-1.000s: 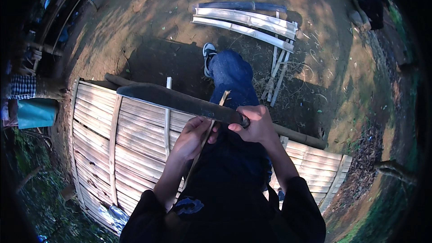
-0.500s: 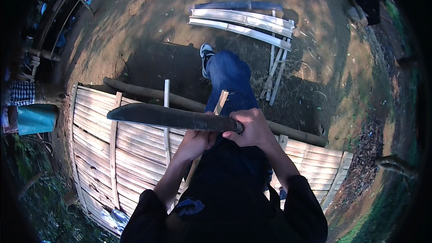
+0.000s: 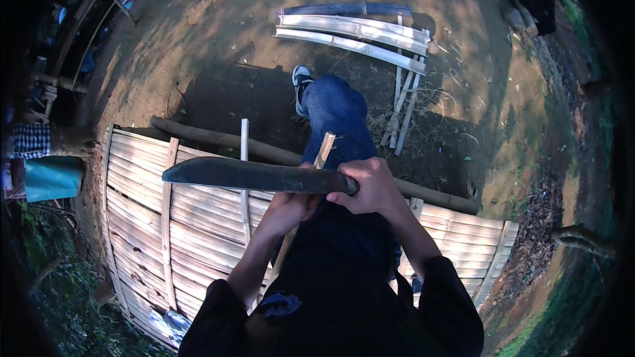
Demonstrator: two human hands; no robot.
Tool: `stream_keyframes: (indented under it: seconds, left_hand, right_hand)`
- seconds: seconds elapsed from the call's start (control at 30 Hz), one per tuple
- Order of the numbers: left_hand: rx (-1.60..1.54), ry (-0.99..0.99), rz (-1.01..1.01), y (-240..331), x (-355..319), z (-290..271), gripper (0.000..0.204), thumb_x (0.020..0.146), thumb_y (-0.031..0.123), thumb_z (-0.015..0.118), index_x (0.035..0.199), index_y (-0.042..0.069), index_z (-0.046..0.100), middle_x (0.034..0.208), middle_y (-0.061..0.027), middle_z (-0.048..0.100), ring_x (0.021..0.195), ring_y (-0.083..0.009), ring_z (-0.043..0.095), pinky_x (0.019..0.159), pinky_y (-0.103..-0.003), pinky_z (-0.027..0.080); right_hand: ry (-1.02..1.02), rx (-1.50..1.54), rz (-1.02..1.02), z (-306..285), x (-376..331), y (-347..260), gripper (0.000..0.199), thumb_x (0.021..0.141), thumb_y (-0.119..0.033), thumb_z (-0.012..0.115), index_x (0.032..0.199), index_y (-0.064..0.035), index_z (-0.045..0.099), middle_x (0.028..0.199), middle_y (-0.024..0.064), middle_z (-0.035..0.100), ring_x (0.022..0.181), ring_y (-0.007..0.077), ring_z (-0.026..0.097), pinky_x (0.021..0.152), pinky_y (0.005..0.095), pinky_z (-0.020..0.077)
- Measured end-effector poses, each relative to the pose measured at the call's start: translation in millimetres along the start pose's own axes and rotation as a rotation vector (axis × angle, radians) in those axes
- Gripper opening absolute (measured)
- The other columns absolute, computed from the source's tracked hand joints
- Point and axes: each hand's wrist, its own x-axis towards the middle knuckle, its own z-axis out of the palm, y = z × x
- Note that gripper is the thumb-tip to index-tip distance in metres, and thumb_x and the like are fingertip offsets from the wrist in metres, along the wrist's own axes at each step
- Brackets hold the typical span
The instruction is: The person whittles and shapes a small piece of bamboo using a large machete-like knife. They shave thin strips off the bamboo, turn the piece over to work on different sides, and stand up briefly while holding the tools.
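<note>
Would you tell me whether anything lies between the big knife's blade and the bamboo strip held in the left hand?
Nothing visible does. The knife in the right hand crosses directly in front of the bamboo strip, whose tip shows above the blade; the left hand grips it just below.

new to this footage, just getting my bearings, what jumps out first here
A long dark machete crosses the middle of the view, gripped at its handle by the right hand, while the left hand holds a thin bamboo strip just under the blade. Below lies a woven bamboo panel, and split bamboo lengths rest on the bare earth farther off.
</note>
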Motion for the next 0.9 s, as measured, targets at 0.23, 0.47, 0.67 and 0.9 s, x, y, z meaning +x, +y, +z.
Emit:
stream_keyframes:
  seconds: [0.23, 0.47, 0.67, 0.9]
  left_hand:
    - [0.046, 0.013, 0.105, -20.4, 5.9, -10.1, 0.024, 0.102, 0.022, 0.035, 0.086, 0.007, 0.046, 0.059, 0.0040, 0.036, 0.049, -0.0029, 0.033, 0.044, -0.021, 0.027]
    - [-0.020, -0.007, 0.093, -2.3, -42.4, -8.5, 0.030, 0.102, 0.028, 0.035, 0.079, 0.010, 0.040, 0.055, 0.0054, 0.032, 0.043, -0.0031, 0.030, 0.040, -0.020, 0.025]
    - [0.077, 0.066, 0.167, 1.2, -5.9, -32.2, 0.025, 0.100, 0.027, 0.042, 0.088, 0.007, 0.050, 0.059, 0.0000, 0.048, 0.044, -0.0054, 0.043, 0.041, -0.019, 0.034]
    - [0.015, 0.000, 0.070, -1.1, 2.0, -19.5, 0.028, 0.102, 0.029, 0.035, 0.089, 0.008, 0.048, 0.060, 0.0006, 0.041, 0.045, -0.0071, 0.039, 0.042, -0.021, 0.034]
  right_hand:
    - [0.101, -0.090, -0.078, 4.5, 6.3, 20.0, 0.057, 0.071, -0.060, 0.066, 0.060, -0.0060, 0.053, 0.051, 0.0079, 0.047, 0.048, 0.0289, 0.055, 0.043, 0.0367, 0.0415]
    - [0.621, 0.117, 0.754, -48.4, -0.6, 116.5, 0.052, 0.092, -0.043, 0.051, 0.062, -0.0008, 0.052, 0.049, 0.0025, 0.045, 0.043, 0.0101, 0.042, 0.043, 0.0288, 0.0325]
    - [0.487, 0.171, 0.443, -51.8, -17.2, 86.0, 0.049, 0.097, -0.040, 0.043, 0.061, -0.0063, 0.047, 0.048, -0.0029, 0.039, 0.043, 0.0056, 0.037, 0.041, 0.0237, 0.0263]
    - [0.278, 0.201, 0.040, -3.5, 4.7, 11.0, 0.058, 0.078, -0.058, 0.064, 0.063, -0.0022, 0.053, 0.048, 0.0097, 0.042, 0.043, 0.0259, 0.050, 0.043, 0.0344, 0.0368]
